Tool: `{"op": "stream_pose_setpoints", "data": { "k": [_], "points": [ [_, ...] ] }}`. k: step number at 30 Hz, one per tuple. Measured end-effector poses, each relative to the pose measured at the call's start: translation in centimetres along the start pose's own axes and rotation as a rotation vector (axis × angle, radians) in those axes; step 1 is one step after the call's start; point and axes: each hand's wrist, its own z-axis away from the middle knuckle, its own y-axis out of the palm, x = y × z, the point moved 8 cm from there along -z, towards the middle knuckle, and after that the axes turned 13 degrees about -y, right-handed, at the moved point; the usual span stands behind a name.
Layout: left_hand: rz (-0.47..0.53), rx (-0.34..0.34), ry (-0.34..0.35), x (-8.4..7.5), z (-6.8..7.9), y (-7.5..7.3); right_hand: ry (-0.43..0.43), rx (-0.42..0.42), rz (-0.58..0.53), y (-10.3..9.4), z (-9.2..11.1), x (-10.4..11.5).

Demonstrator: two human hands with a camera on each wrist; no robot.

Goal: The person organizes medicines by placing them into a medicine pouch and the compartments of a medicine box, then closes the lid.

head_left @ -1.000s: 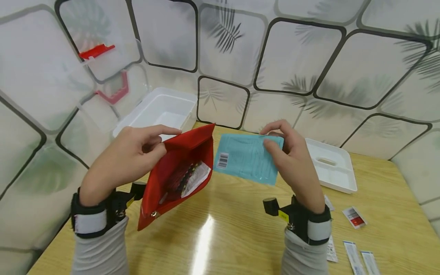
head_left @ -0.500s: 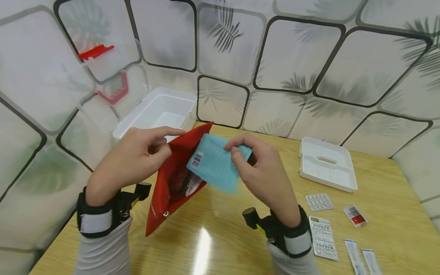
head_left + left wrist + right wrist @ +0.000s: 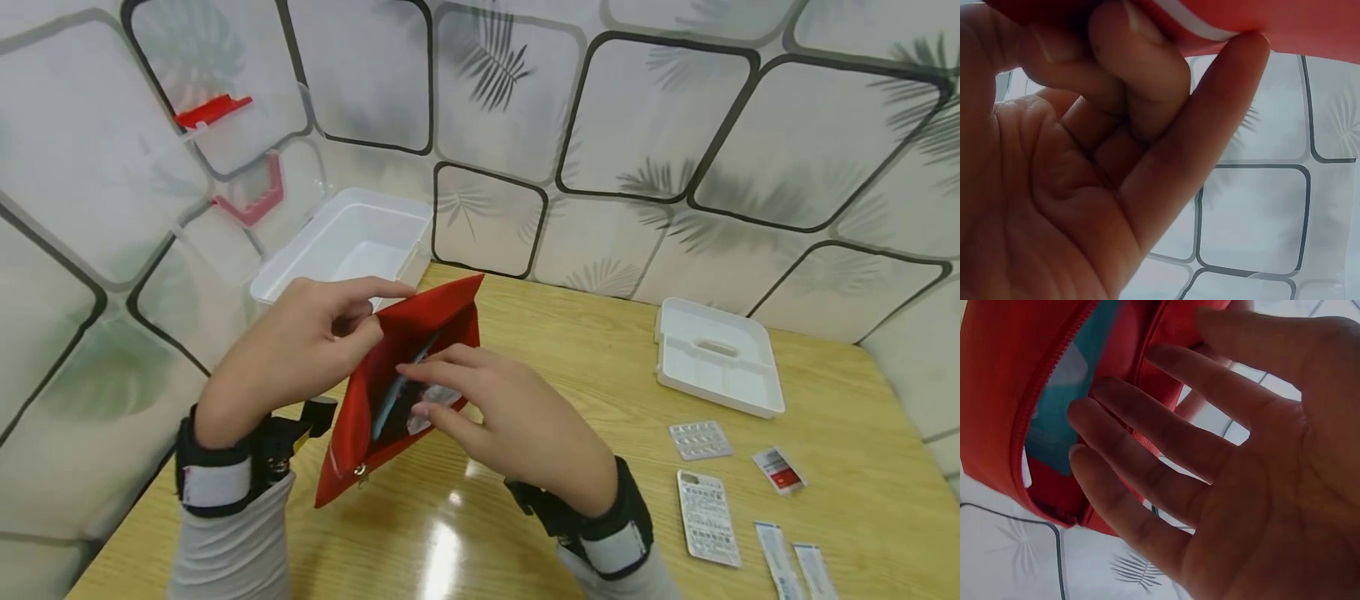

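My left hand (image 3: pixel 303 337) pinches the upper left edge of a red zippered pouch (image 3: pixel 438 304), holding it tilted with its mouth open above the table. In the left wrist view, thumb and curled fingers meet at the red fabric (image 3: pixel 1310 25) while another finger extends along it. A teal flat packet (image 3: pixel 1054 444) sits inside the pouch, beside pale paper-like contents. My right hand (image 3: pixel 517 417) holds nothing; its fingers are spread and loosely bent at the pouch's mouth. A metal zipper pull (image 3: pixel 362 473) hangs from the pouch's near corner.
Behind my left hand stands a white box (image 3: pixel 375 221) with a clear lid and red handle (image 3: pixel 262 196). At right are a white tray (image 3: pixel 735 367), two blister packs (image 3: pixel 701 440), a small red-and-white sachet (image 3: pixel 782 472) and two narrow sealed strips (image 3: pixel 778 558).
My right hand has carried the teal packet leftward into the red pouch and let go of it. My left hand keeps its grip on the pouch and has shifted slightly right.
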Motion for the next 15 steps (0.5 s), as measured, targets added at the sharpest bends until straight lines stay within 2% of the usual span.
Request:
{"op": "stream_pose_setpoints", "data": {
  "k": [2,4,8,11,13,15],
  "points": [
    [-0.001,-0.007,0.0,0.1,0.1,-0.1,-0.012,-0.002,-0.003,0.0,-0.1,0.0],
    [0.003,-0.016,-0.002,0.2,0.1,-0.3,-0.017,-0.069,-0.027,-0.7,-0.1,-0.3],
    [0.022,-0.034,-0.017,0.6,0.2,-0.8,-0.013,-0.314,-0.053,-3.0,0.2,-1.4],
    [0.022,-0.056,-0.042,1.0,0.3,-1.3,0.028,-0.506,-0.036,-4.6,0.9,-3.1],
    [0.022,-0.073,-0.065,1.2,0.5,-1.7,0.073,-0.588,-0.022,-5.1,1.4,-4.5],
    [0.015,-0.098,-0.077,1.4,0.7,-2.1,0.123,-0.616,-0.011,-5.1,1.6,-6.1]
  ]
}}
